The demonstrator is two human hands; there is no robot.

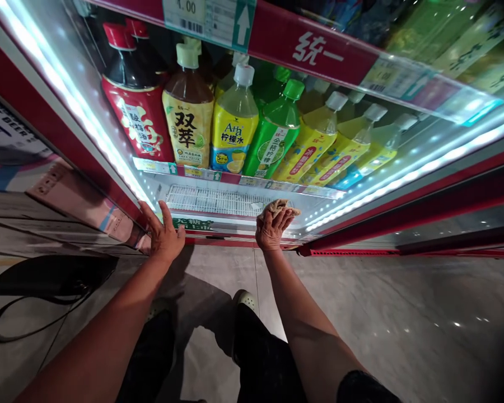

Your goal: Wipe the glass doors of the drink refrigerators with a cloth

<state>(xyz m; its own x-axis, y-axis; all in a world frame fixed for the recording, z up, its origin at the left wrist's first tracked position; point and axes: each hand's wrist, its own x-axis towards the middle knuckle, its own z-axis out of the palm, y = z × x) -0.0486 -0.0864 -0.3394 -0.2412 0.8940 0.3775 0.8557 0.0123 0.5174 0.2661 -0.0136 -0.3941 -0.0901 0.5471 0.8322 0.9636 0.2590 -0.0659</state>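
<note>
My right hand (270, 229) is closed over a crumpled tan cloth (282, 207) at the front right of the cooler's low bottom shelf. Beneath the bottle row, this shelf has a white wire rack (214, 200). My left hand (164, 230) has its fingers spread and holds nothing; its fingertips are at the cooler's lower left frame, by the bright light strip (88, 112). Whether they press on the frame I cannot tell.
Above stands a row of drinks, among them a red-labelled bottle (138, 120) and a green bottle (274, 137). A price rail (277, 42) crosses overhead. A black bag (46, 277) lies on the floor at left. The red-framed door (424, 218) stands at right.
</note>
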